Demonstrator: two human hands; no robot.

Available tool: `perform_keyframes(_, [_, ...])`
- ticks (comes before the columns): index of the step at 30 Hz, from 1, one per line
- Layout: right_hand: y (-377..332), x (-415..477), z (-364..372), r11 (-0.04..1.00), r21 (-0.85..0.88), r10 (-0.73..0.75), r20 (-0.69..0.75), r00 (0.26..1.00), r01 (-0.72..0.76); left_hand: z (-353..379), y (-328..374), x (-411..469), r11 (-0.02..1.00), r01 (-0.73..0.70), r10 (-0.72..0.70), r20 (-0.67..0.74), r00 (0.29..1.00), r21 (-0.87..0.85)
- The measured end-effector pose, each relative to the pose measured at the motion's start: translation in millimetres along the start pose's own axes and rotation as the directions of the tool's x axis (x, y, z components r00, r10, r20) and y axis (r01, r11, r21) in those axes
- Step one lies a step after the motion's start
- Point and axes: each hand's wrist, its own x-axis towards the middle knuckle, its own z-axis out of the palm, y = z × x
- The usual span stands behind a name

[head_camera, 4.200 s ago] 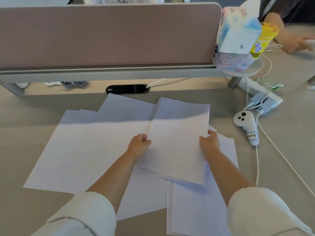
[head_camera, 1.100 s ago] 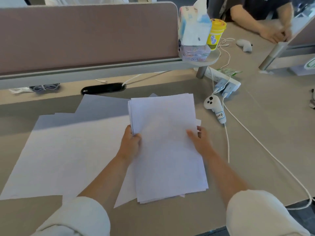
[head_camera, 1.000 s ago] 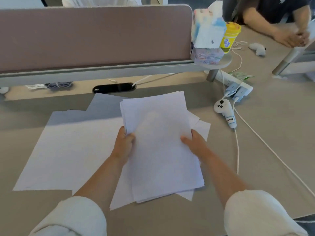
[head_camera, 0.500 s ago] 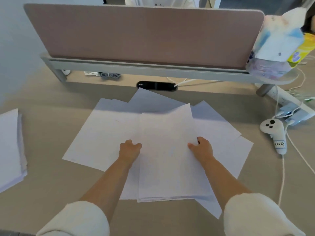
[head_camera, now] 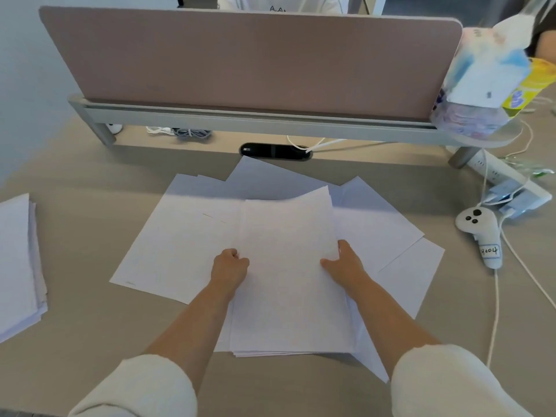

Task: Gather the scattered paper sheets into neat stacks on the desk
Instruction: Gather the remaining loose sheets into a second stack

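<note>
Beige matte desk point(head_camera: 90, 341) sitting under a dusty-pink divider panel point(head_camera: 240, 61), and white paper is taking up most of the middle. The person is holding a bundle point(head_camera: 288, 281) of sheets by its two long sides. The left hand point(head_camera: 230, 267) is curling tight around the left edge, and the right hand point(head_camera: 346, 264) is pinching the right edge, thumb lying on top and fingers tucked out of sight below. The bundle is sitting low over the loose sheets point(head_camera: 180, 245) that are fanning out at angles beneath it, with the right-hand sheets point(head_camera: 382, 227) poking out past it. I can't tell if its near end is resting on them or hovering just above. That near edge is looking a bit stepped, so I'm guessing the squaring-up isn't finished. If it were me I'd be tipping it upright and tapping a short edge on bare desk, holding loosely enough that the sheets are sliding down level, then doing a long edge too. Thin, smooth copy paper is slipping easily and flopping at the far corners, so squeezing hard is only going to buckle it. A finished stack point(head_camera: 16, 266) is lying well apart at the far left, probably where this one is heading. Also worth watching the white controller point(head_camera: 478, 233) and its cable on the right when sweeping up the sheets near it.
</note>
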Motion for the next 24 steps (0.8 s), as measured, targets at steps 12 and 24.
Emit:
perform_keyframes(12, [2, -6, -10, 0.946, 0.324, -0.007, 0.091, 0.996, -0.023, -4, -1, 7, 1.000, -0.007, 0.007, 0.021, 1.000, -0.017])
perform_keyframes(24, [1, 16, -4, 0.524, 0.836, 0.460, -0.115, 0.881, -0.165, -51, 20, 50, 0.998, -0.064, 0.065, -0.081, 0.995, 0.015])
